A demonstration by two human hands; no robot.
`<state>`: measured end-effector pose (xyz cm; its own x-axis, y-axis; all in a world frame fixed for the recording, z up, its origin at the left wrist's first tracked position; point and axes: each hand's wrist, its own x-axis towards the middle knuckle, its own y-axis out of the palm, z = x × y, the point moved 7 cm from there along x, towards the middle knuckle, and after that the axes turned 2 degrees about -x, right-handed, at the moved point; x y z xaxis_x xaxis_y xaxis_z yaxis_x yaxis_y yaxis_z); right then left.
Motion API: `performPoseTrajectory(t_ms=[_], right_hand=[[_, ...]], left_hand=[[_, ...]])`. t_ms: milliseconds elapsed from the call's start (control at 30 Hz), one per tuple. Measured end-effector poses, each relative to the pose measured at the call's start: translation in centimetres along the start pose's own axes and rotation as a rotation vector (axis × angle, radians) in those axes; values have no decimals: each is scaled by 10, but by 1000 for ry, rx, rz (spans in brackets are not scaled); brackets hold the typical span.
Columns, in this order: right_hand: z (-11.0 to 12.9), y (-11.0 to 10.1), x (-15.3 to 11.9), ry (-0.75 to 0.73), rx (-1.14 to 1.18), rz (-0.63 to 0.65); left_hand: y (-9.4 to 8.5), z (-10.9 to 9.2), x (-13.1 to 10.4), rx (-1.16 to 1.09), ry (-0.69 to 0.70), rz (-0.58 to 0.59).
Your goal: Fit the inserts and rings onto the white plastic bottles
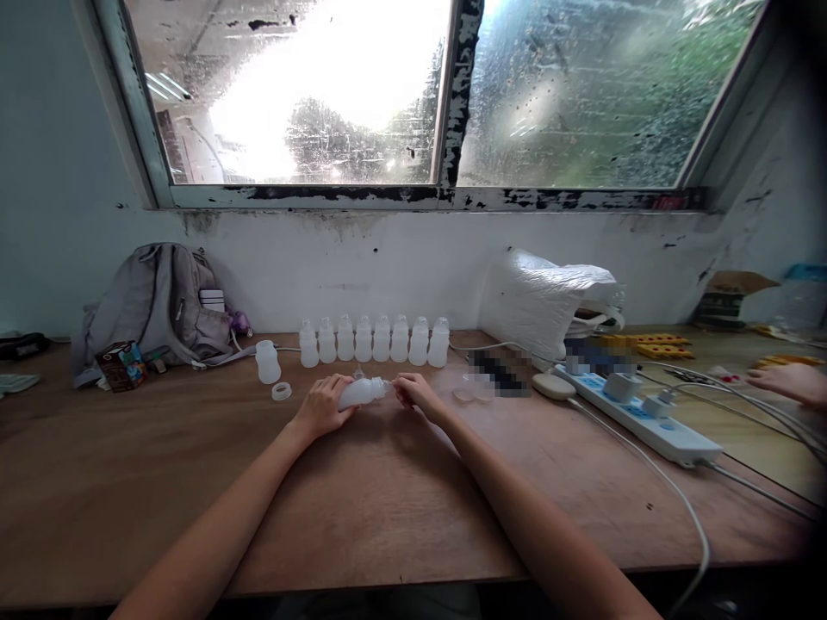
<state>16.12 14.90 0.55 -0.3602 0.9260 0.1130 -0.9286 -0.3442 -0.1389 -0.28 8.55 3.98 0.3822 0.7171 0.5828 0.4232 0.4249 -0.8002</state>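
Note:
My left hand (325, 405) is wrapped round a frosted white bottle (362, 393), which lies tilted on its side with its neck pointing right. At the bottle's mouth, my right hand (413, 393) has its fingers pinched on a small clear tip, perhaps a nipple. Behind the hands, several frosted bottles with clear tops (381, 338) stand upright in a row by the wall. To their left is an open bottle without a top (267, 362), and a white ring (281, 392) lies in front of it. A small clear piece sits just behind the held bottle.
A grey backpack (164, 301) and a small brown box (121, 366) are at the left. Toward the right are a white plastic bag (549, 297), a round white device (554, 386), a power strip (646, 422) and loose cables. Another person's hand (788, 381) shows at the far right.

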Motion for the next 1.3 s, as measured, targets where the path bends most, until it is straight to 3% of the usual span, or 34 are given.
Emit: performPoseTrajectory(t_ms=[300, 700, 800, 933, 1100, 1200, 1300], right_hand=[[-5, -1, -1, 49, -9, 3], [4, 5, -3, -39, 30, 73], [5, 4, -1, -34, 42, 19], [16, 3, -6, -43, 194, -63], [40, 27, -17, -61, 397, 171], [42, 32, -18, -88, 394, 175], [35, 25, -12, -107, 329, 25]], left_hand=[[-2, -4, 0, -19, 21, 24], [-4, -6, -1, -112, 34, 46], [-4, -4, 1, -256, -4, 49], [9, 6, 3, -628, -274, 111], [37, -11, -1, -1287, -603, 319], [39, -26, -2, -1421, -597, 380], [34, -27, 0, -1264, -526, 310]])
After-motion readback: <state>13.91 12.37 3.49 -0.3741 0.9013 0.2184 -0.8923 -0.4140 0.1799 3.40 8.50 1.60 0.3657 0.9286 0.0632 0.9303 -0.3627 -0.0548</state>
